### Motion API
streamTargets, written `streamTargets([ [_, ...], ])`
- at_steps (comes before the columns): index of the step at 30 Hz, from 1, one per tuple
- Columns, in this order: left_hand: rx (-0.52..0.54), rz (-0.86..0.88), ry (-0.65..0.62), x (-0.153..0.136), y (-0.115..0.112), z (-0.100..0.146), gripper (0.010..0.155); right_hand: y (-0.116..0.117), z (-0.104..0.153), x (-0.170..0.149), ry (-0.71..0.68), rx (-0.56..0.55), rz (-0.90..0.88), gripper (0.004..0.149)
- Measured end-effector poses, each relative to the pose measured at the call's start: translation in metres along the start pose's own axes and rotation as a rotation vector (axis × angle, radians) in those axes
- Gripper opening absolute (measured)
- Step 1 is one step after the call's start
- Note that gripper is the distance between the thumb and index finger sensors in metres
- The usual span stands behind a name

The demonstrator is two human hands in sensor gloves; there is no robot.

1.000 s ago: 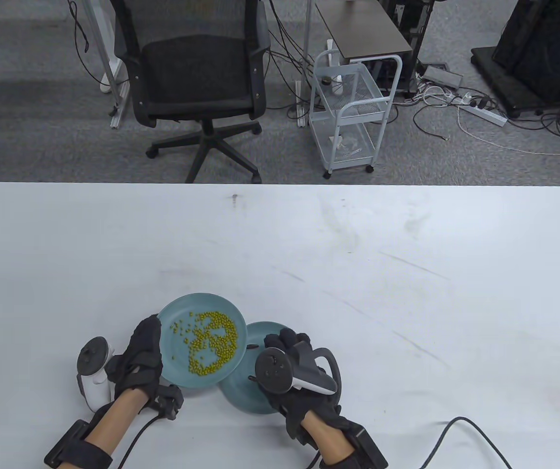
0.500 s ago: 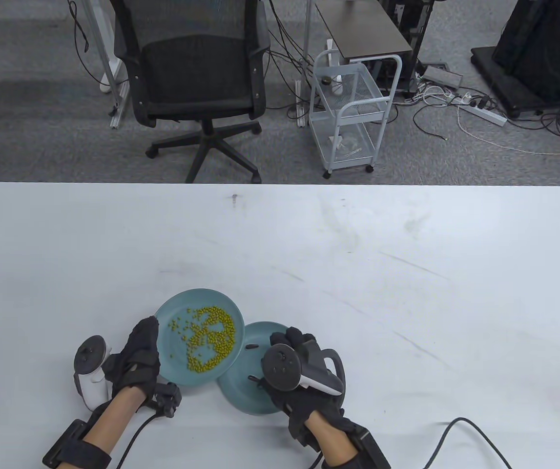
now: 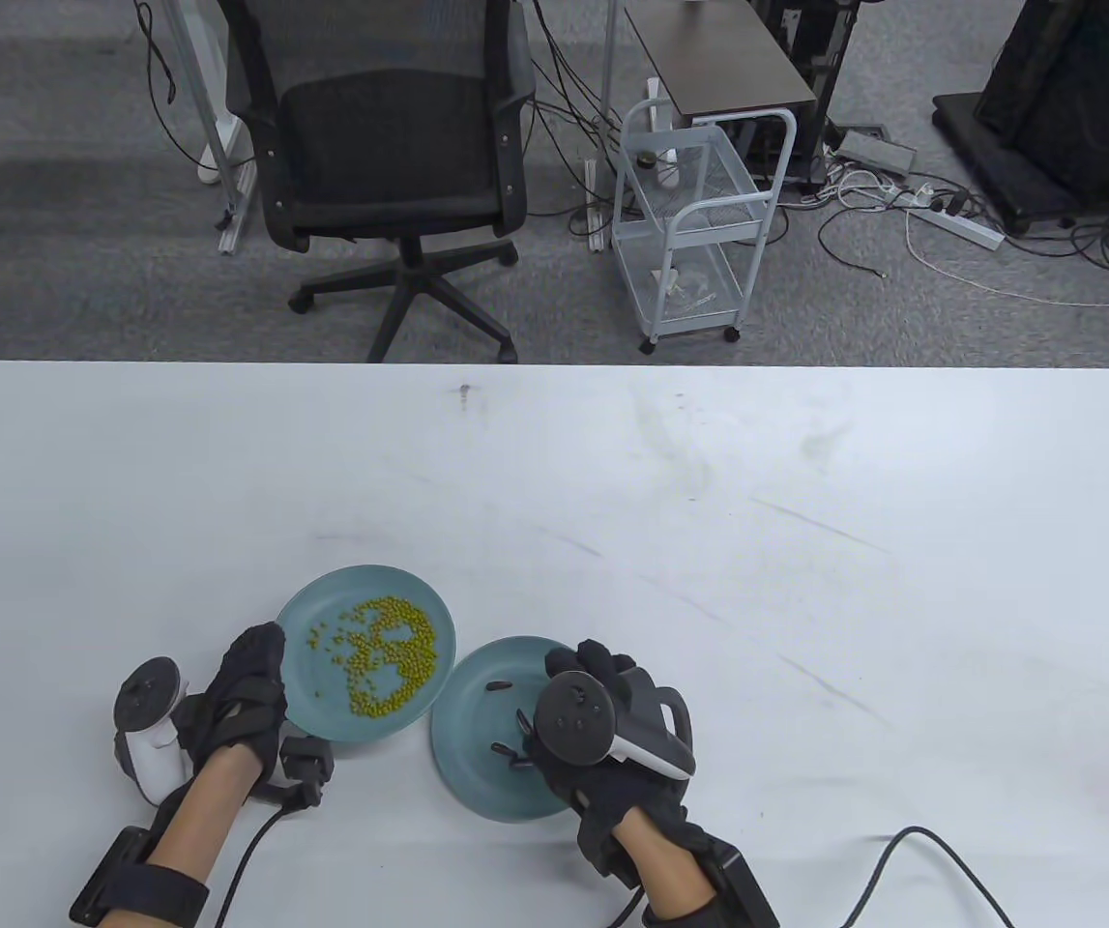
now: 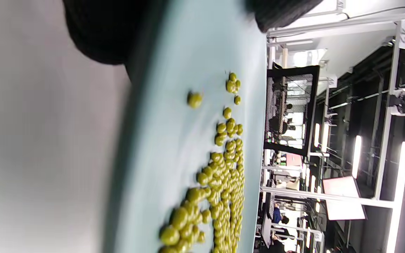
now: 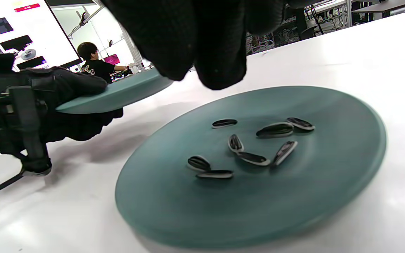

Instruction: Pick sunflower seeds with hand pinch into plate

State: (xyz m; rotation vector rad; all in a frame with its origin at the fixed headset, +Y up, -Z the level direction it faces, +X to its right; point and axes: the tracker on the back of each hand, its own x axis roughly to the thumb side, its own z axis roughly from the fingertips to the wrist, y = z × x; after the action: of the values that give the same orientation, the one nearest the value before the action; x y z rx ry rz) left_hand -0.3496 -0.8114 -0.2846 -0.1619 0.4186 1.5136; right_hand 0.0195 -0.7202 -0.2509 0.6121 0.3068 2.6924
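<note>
Teal plate of green beans [image 3: 307, 619] sits gripped in your left hand [image 3: 245, 691]; right hand [image 3: 612, 764] hovers over sunflower seeds [image 5: 255, 147], grip unclear.

An office-like lab — grey carpet beyond the white table [image 3: 554, 464]; a black mesh office chair [image 3: 385, 145] at upper left; a white wire trolley [image 3: 694, 222] at top centre; power strips and tangled cables [image 3: 960, 222] at upper right — screens and seated workers show in the wrist views.
</note>
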Motion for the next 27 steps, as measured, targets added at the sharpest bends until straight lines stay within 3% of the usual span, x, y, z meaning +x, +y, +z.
streamTargets([
  [6, 0.098, -0.022, 0.040, -0.002, 0.026, -0.006, 0.048, 0.000, 0.000, -0.001, 0.002, 0.003, -0.011, 0.036],
  [11, 0.143, 0.089, 0.103, -0.012, 0.044, -0.009, 0.049, 0.000, 0.000, -0.002, 0.005, -0.001, -0.021, 0.037],
  [19, 0.133, 0.123, 0.136, -0.014, 0.051, -0.011, 0.050, -0.002, 0.001, -0.008, 0.022, 0.014, -0.026, 0.038],
  [27, 0.154, 0.105, 0.129, -0.012, 0.057, -0.011, 0.052, -0.021, 0.010, -0.036, 0.069, -0.055, -0.079, 0.037],
])
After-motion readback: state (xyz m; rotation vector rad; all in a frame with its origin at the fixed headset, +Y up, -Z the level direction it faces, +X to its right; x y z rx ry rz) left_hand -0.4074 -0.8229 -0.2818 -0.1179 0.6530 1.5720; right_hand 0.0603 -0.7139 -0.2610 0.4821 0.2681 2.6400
